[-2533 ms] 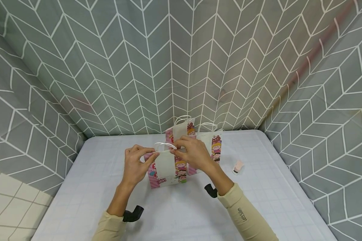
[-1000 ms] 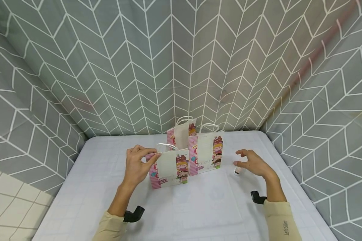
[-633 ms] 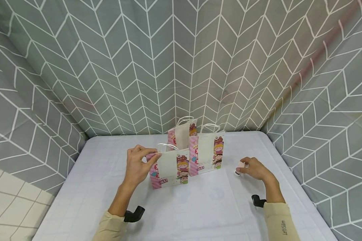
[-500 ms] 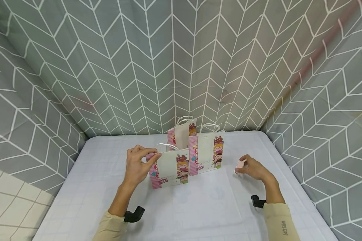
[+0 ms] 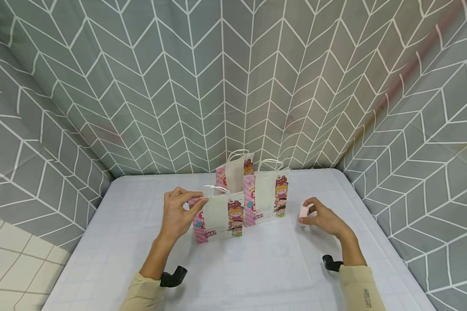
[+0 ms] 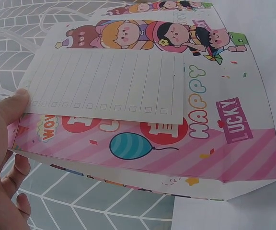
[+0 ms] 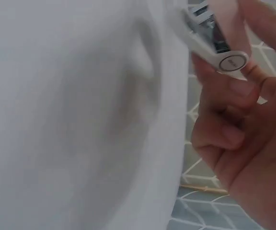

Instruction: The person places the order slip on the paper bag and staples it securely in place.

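My left hand [image 5: 176, 212] pinches the top left edge of the front pink-and-white paper gift bag [image 5: 235, 218], along with a white checklist sheet [image 5: 215, 214] lying over its face. In the left wrist view the thumb presses the corner of that lined sheet [image 6: 114, 86], and the bag's side gapes below it. Over the table to the right, my right hand [image 5: 327, 219] holds a small pink-and-white mini stapler [image 5: 303, 213] between thumb and fingers. The right wrist view shows the stapler's white base end and metal inside [image 7: 233, 61].
Two similar gift bags stand behind: one to the right [image 5: 265, 196], one at the back [image 5: 234, 172], both with white handles. All rest on a white-covered table [image 5: 264, 272] backed by a grey patterned curtain [image 5: 233, 86].
My right hand let go of the front bag's top, moved right, and took up the stapler from the table, which has now shifted slightly left. My left hand keeps its place.
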